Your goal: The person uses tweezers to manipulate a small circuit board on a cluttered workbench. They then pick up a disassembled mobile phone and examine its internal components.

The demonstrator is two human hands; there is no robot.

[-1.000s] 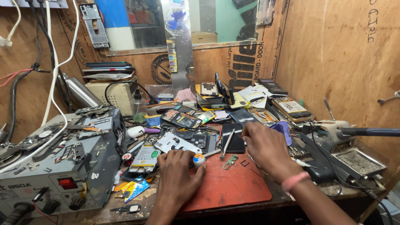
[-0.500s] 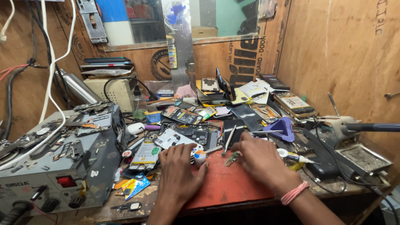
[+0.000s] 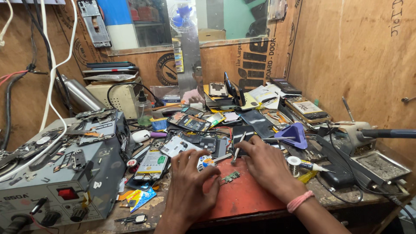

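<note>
My left hand [image 3: 189, 184] rests on the red work mat [image 3: 242, 199], its fingertips close to a small green circuit board [image 3: 231, 177] that lies on the mat. My right hand [image 3: 265, 167], with a pink band on the wrist, grips metal tweezers [image 3: 237, 151] whose tips point down toward the mat just above the board. A small round part with blue and orange [image 3: 205, 162] sits at my left fingertips. Opened phones and phone parts [image 3: 190, 122] are scattered just behind the mat.
A grey power supply unit [image 3: 65, 173] with parts piled on top stands at the left. A purple triangular tool [image 3: 298, 134], a solder spool [image 3: 294, 162] and a soldering iron stand [image 3: 362, 132] are at the right. A metal tray [image 3: 381, 164] sits near the right edge. Plywood walls close in.
My right hand has drawn back from the clutter to the mat, now with tweezers in it. The small green board now lies on the mat between my hands.
</note>
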